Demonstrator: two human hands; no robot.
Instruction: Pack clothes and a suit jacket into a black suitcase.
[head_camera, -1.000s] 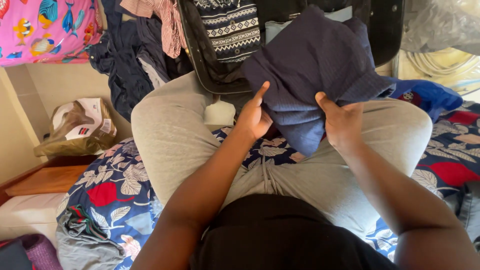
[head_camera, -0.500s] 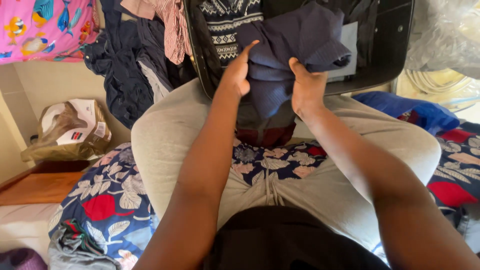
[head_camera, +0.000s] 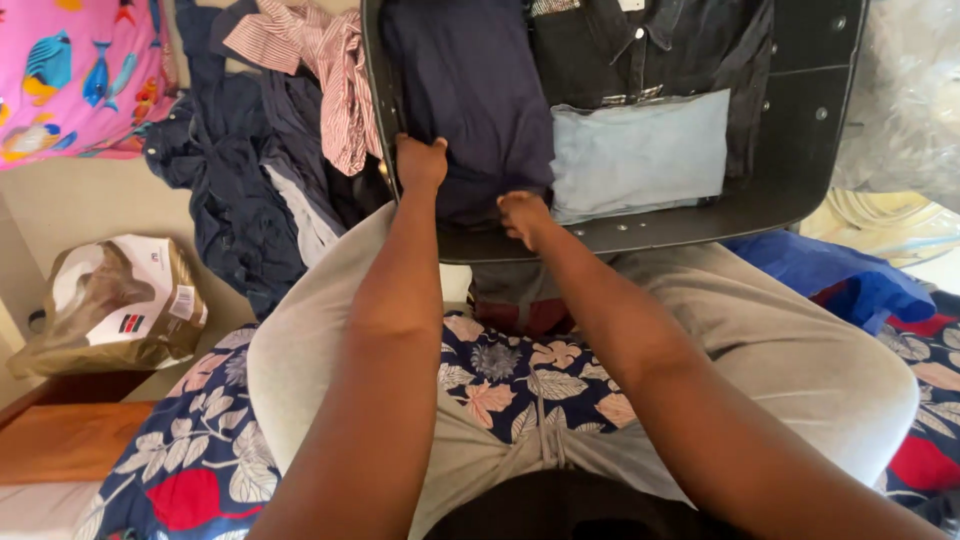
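Note:
A folded navy garment (head_camera: 470, 95) lies flat in the left side of an open black suitcase (head_camera: 790, 190) in front of my knees. My left hand (head_camera: 420, 162) rests on the garment's near left corner, fingers curled at the suitcase wall. My right hand (head_camera: 524, 217) presses the garment's near edge at the suitcase rim, fingers tucked down. Beside the navy garment sits a folded light blue cloth (head_camera: 640, 152), and a dark denim shirt (head_camera: 650, 50) lies behind it.
A heap of dark blue and striped pink clothes (head_camera: 290, 120) lies left of the suitcase. A brown and white bag (head_camera: 110, 300) stands on the floor at the left. I sit on a floral bedsheet (head_camera: 210, 440); a blue cloth (head_camera: 830, 275) lies at the right.
Both hands carried the navy garment from above my lap forward and down into the suitcase, where it now lies flat over the patterned knit seen earlier.

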